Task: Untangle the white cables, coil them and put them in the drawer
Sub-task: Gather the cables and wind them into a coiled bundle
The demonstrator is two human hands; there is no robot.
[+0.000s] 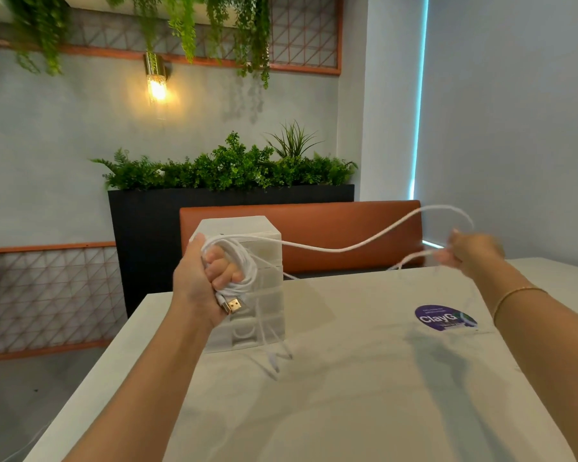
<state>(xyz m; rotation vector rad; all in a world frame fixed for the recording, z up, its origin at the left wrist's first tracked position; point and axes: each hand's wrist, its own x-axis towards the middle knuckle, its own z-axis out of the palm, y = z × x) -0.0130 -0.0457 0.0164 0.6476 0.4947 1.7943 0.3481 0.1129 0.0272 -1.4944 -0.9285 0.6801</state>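
Both forearms reach out over the pale surface [314, 378], and the action is all up at the hands. The left hand [201, 278] is the nearer one to the drawer unit, fist curled tight round a coil of white cable [247, 268], several loops bunched over the fingers with a gold USB plug [235, 305] poking out below the palm. The right hand [467, 250] is out wide to the right, blurred with motion, fingers pinched on the free run of that cable; exactly how the fingertips sit I cannot tell.

Here is the line that matters: the loose strand [347, 248] leaves the top of the coil and runs left to right, sagging in the middle, then rising in an arch over the right hand. Its long axis lies across the body, hand to hand. A judgement, then: the next wrap needs the right hand to carry that slack back toward the left fist, since the coil is parked on the left.

More white strands dangle below the coil, their tips [276, 365] near the surface in front of the drawer unit, so the tidying looks unfinished.

Just behind the left hand stands the white drawer unit [264, 315], drawers apparently all closed. To the right lies a purple sticker [444, 316]. Beyond, an orange bench back [347, 225] and a dark planter [147, 228] of greenery.
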